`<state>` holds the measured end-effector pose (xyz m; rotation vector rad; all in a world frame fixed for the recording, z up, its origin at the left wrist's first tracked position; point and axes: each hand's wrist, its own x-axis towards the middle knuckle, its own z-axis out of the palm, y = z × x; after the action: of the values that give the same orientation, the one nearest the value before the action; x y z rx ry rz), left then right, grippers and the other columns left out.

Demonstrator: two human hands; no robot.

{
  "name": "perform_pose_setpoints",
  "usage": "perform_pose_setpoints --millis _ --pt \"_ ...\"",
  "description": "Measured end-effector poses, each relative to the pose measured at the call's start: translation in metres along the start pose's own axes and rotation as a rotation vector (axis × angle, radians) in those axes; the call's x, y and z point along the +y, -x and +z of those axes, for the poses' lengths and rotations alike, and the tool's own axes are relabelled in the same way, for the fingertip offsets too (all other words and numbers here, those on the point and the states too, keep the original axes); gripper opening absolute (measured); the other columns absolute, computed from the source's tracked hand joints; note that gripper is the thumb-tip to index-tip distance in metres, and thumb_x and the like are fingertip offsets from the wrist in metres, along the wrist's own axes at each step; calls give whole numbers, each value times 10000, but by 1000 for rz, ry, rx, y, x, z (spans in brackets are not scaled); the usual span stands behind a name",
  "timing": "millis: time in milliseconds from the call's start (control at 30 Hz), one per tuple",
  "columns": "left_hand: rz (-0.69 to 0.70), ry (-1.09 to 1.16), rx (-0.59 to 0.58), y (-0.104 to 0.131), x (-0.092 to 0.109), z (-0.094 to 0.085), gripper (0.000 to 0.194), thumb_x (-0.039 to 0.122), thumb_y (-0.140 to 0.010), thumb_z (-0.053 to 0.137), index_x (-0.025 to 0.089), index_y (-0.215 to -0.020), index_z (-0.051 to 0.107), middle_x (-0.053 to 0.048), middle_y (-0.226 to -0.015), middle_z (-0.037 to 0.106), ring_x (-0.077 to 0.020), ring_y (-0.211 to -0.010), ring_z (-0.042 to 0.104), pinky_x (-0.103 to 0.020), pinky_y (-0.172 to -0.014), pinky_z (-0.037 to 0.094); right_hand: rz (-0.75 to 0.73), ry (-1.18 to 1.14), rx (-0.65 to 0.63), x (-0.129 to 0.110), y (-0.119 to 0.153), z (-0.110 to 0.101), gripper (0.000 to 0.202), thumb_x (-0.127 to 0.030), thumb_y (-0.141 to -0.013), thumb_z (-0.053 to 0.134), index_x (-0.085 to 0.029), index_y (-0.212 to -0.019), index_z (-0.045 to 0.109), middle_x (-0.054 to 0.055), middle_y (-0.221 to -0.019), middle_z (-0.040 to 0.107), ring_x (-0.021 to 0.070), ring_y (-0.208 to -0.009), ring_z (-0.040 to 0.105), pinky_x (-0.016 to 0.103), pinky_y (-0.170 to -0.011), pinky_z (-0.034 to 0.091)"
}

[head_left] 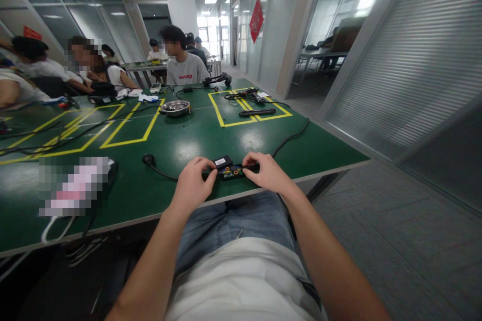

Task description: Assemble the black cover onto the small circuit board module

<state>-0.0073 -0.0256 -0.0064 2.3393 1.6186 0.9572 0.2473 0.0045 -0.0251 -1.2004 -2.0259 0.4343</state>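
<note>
A small black open device (pixel 232 173) with wires and round copper-coloured parts inside lies near the front edge of the green table (pixel 181 140). My left hand (pixel 196 180) grips its left end between thumb and fingers. At the other end, my right hand (pixel 263 171) pinches the device with thumb and forefinger. Just behind it, touching or nearly so, is a black cover (pixel 223 161) with a white label. A black cable with a plug (pixel 149 160) runs in from the left toward my left hand, and another cable (pixel 291 136) leads away behind my right hand.
A metal bowl (pixel 175 108) stands farther back. Within yellow tape at the back right lie a black bar (pixel 257 112) and tangled cables (pixel 243 94). A blurred pinkish item (pixel 77 185) rests at the left. A person in a grey shirt (pixel 186 69) sits across the table.
</note>
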Motion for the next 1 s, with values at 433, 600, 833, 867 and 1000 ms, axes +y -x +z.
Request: perform_pose_setpoints --millis 433,600,833,867,1000 --pt "44 -7 -116 8 3 -8 139 237 -971 684 224 -1080 769 -58 -1005 774 -257 -943 749 -356 -837 576 7 -84 7 1 2 2 34 -220 -868 723 -223 -902 719 8 -869 756 194 -804 668 316 -802 471" --pt "55 16 -123 7 0 -9 170 270 -1000 666 231 -1069 817 -68 -1000 786 -252 -931 756 -357 -845 583 -3 -63 20 -1 2 2 37 -220 -869 722 -224 -905 723 20 -893 771 198 -820 676 334 -833 492" --pt "68 35 -55 7 0 -9 204 247 -988 622 228 -1069 809 -65 -964 789 -247 -921 749 -368 -869 590 -3 -175 52 -1 1 1 110 -200 -874 617 -219 -902 722 20 -847 750 185 -769 670 297 -741 534" --pt "66 34 -52 7 0 -9 195 245 -978 627 228 -1063 802 -61 -953 790 -246 -912 748 -370 -869 592 2 -183 51 -1 1 1 109 -191 -866 614 -218 -889 718 15 -827 744 182 -752 667 292 -730 534" --pt "42 18 -53 6 -1 -8 146 246 -962 648 224 -1027 777 -53 -931 790 -247 -893 744 -376 -873 594 22 -172 38 -1 1 1 99 -169 -844 623 -214 -849 712 4 -781 739 171 -697 655 281 -700 517"
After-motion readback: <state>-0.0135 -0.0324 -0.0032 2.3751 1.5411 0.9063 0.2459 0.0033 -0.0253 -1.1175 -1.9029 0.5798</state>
